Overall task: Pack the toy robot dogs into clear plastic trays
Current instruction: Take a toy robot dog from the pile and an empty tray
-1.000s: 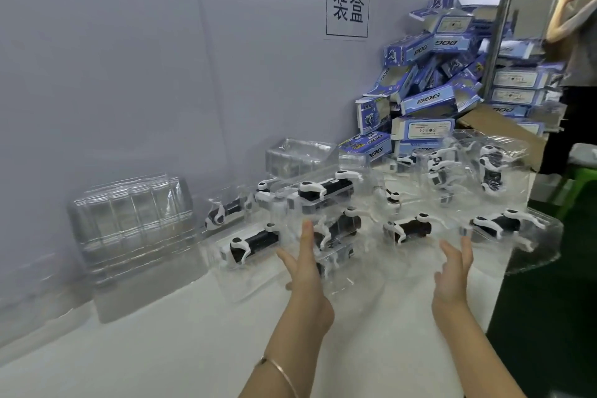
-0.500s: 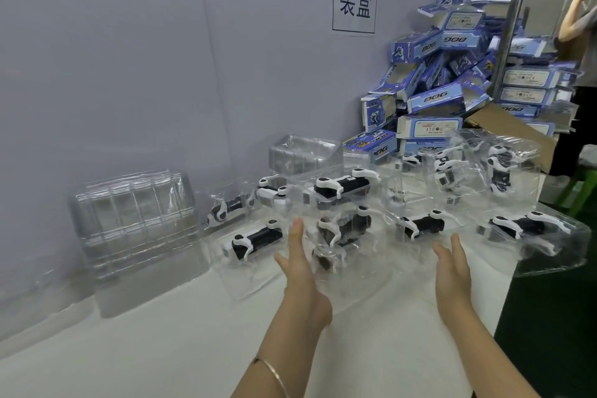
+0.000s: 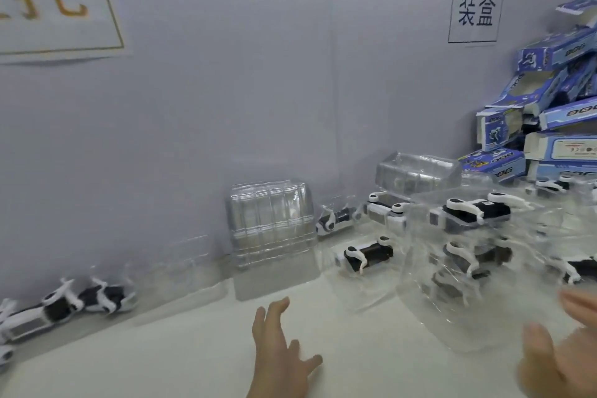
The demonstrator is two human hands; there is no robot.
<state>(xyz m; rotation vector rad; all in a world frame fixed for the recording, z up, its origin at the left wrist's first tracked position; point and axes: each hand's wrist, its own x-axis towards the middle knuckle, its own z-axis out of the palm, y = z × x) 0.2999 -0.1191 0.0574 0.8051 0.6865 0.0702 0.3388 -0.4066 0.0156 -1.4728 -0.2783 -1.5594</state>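
Here, in the head view, shows the left hand [image 3: 277, 342] low centre, fingers spread, holding nothing over the white tabletop [image 3: 161, 362]. Shows the right hand [image 3: 562, 359] at lower right, blurred, likewise spread and empty, just beside a filled clear plastic tray [image 3: 416, 271]. Places apparently unpacked black-and-white toy robot dogs [image 3: 64, 304] at far lower left, long axes along the grey wall [image 3: 226, 107], nearer the left hand. Puts stacked empty clear plastic trays [image 3: 271, 220] above that hand.

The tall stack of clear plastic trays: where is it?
Head view, centre: the stack stands by the grey wall, left of a black-and-white toy dog.
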